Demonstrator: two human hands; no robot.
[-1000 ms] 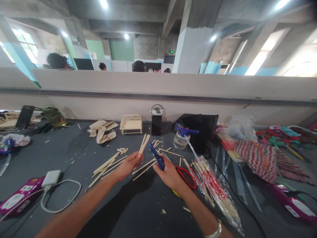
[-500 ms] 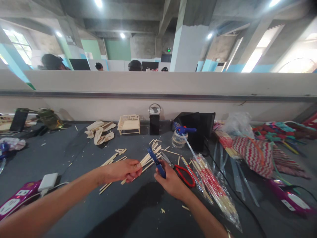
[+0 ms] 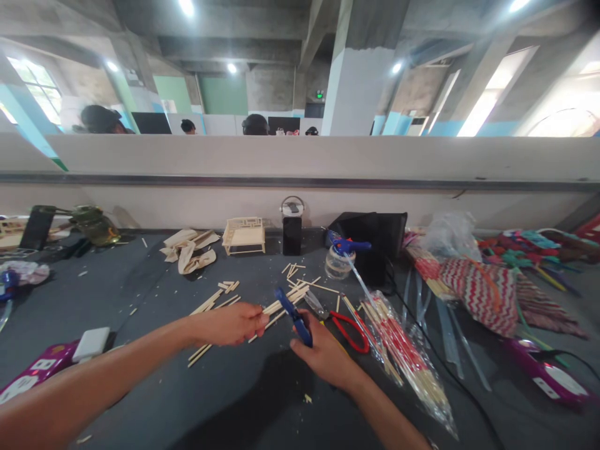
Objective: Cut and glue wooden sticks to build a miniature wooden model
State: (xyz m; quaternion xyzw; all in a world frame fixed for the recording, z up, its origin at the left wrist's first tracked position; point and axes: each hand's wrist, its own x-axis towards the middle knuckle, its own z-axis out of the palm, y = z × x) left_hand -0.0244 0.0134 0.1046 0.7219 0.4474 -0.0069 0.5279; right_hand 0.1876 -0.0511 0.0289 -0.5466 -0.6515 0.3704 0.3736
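Observation:
My left hand point(image 3: 239, 324) is closed, back upward, with its fingertips pinching thin pale wooden sticks point(image 3: 274, 306) that point away to the right. My right hand point(image 3: 321, 350) is wrapped round a blue hand tool point(image 3: 293, 314). It looks like pliers or cutters, but its jaws do not show clearly. The tool's far end sits over the sticks, and I cannot tell whether it touches them. Several loose sticks point(image 3: 206, 303) lie left of and under my left hand. Beside my right hand are red-handled pliers point(image 3: 349, 331).
A small wooden model bed or bench point(image 3: 244, 237) stands at the back near a black phone point(image 3: 292, 236). A blue glue gun point(image 3: 349, 245) rests on a jar point(image 3: 338, 265). Bagged sticks point(image 3: 405, 350), power strips point(image 3: 546, 372) and knitted fabric point(image 3: 480, 287) lie around.
My left hand has turned more palm-down and shifted slightly left over the sticks. The blue tool has moved a little left and down in my right hand.

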